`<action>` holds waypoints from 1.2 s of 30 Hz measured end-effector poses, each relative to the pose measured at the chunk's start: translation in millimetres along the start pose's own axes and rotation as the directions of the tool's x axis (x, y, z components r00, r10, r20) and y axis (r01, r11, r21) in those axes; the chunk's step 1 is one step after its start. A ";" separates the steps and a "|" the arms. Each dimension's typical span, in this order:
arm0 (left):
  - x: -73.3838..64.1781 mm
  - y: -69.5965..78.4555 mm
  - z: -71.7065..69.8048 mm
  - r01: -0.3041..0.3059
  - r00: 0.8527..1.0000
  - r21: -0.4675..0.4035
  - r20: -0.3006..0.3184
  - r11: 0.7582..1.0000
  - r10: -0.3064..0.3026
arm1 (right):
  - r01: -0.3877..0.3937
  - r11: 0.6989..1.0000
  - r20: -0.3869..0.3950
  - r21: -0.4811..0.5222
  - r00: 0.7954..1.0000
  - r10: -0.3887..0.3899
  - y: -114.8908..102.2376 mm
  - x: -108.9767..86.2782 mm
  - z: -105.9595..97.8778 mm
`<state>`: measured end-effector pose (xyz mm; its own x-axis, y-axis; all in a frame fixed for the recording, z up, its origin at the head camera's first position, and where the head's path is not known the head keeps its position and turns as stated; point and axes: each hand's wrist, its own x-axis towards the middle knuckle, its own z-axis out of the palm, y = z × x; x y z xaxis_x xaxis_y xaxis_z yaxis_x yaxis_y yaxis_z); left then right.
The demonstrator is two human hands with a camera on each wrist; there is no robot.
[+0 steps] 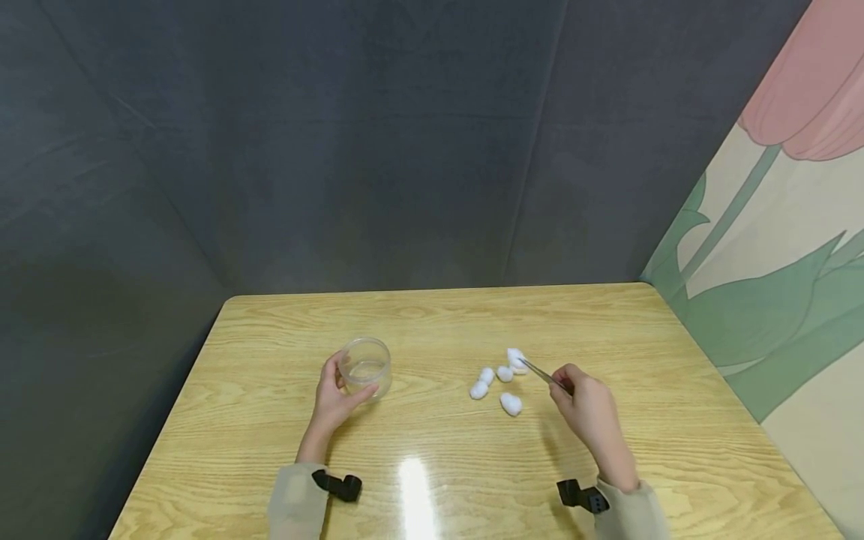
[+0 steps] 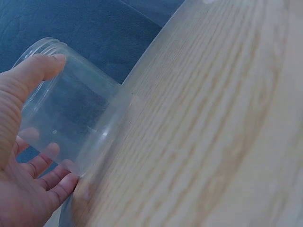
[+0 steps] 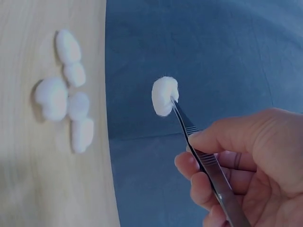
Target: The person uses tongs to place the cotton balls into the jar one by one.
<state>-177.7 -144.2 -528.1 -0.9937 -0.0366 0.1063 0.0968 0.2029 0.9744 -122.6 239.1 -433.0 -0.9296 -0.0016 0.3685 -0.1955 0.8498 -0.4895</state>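
Observation:
My left hand point(image 1: 332, 403) grips a clear plastic jar point(image 1: 371, 369), which is uncovered and stands upright on the table. In the left wrist view the thumb lies along the jar's point(image 2: 80, 99) upper side, with the fingers round the far side. A pair of metal tweezers point(image 3: 208, 165) is pinched between the thumb and fingers of my right hand point(image 1: 589, 411). Held in the tweezers' tips is a white cotton ball point(image 3: 164, 94), raised off the table. Several more cotton balls point(image 1: 511, 405) lie in a loose group just left of the right hand.
The wooden table point(image 1: 432, 322) has a light grain and a bright reflection near its front. Dark cloth point(image 1: 378, 150) hangs behind it and on the left. A wall with a painted flower point(image 1: 796, 315) borders the right side. Black straps point(image 1: 337, 486) circle both wrists.

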 end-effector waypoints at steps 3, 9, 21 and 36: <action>-0.3 0.8 0.0 0.001 1.000 -0.007 0.001 1.000 -0.001 | 0.014 1.000 -0.009 0.014 1.000 -0.014 -6.3 4.3 -0.6; -0.5 1.4 0.2 0.008 1.000 -0.031 0.006 0.999 -0.008 | 0.045 0.999 -0.026 0.023 0.999 -0.044 -14.9 11.1 0.5; 0.0 0.5 1.9 -0.009 1.000 0.001 -0.014 1.000 0.009 | 0.069 0.997 -0.039 0.035 0.997 -0.068 -34.0 22.9 7.7; 0.4 -0.4 2.6 -0.027 0.999 0.014 -0.019 1.000 0.027 | 0.111 0.990 -0.034 0.086 0.993 -0.109 -51.1 34.1 18.1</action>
<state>-178.3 -141.8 -529.0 -0.9894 -0.0499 0.1367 0.1228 0.2170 0.9684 -149.9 186.0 -409.8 -0.8916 -0.0758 0.4464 -0.3237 0.7960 -0.5114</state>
